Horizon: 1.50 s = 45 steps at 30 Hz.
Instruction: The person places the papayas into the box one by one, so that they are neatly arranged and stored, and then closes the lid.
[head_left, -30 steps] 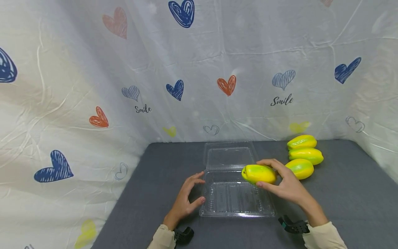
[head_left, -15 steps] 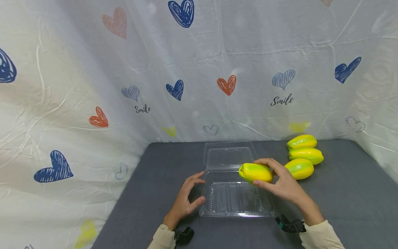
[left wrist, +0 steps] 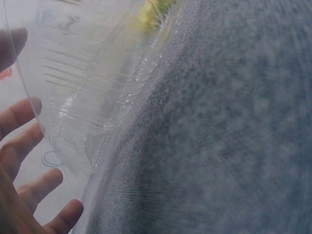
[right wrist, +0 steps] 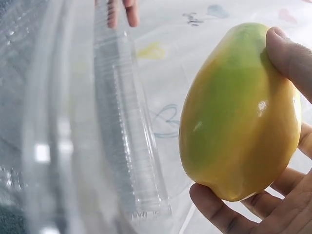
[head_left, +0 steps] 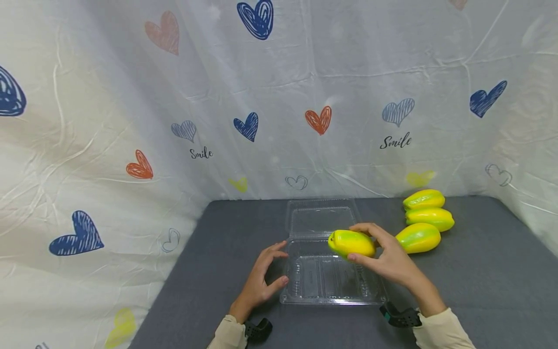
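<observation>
A smooth, glossy yellow-green mango (head_left: 351, 243) sits between the curled thumb and fingers of the right hand (head_left: 390, 259), above the ribbed clear plastic box (head_left: 332, 280) on the grey felt-like table (head_left: 479, 286). The left hand (head_left: 260, 281), fingers spread, touches the box's left edge.

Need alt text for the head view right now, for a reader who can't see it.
The right hand holds a yellow-green mango over an open clear clamshell box on a grey table. The left hand touches its left edge; three mangoes lie right.
</observation>
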### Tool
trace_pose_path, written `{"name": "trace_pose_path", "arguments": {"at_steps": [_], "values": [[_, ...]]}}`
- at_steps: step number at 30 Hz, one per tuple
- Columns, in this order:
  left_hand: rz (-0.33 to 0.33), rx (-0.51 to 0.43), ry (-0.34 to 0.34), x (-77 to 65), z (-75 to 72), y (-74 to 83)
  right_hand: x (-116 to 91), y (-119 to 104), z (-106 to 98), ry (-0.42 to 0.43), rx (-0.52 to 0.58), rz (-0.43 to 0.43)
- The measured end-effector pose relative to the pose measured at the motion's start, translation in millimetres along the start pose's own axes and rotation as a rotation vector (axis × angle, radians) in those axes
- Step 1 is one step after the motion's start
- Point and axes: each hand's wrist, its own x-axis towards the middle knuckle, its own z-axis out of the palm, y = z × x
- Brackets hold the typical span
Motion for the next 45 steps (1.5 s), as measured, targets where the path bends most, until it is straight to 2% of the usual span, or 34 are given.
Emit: {"name": "trace_pose_path", "arguments": {"at_steps": [16, 29, 45], "values": [[-0.008, -0.003, 0.003, 0.2, 0.1, 2.2, 3.7, -5.6, 12.2, -0.017, 0.002, -0.018], [-0.009, -0.003, 0.001, -1.5, 0.7, 1.4, 4.0, -10.9, 25.3, -0.037, 0.019, 0.003], [-0.014, 0.000, -0.001, -0.5, 0.3, 2.7, 6.8, -17.2, 47.4, -0.051, -0.005, -0.013]]}}
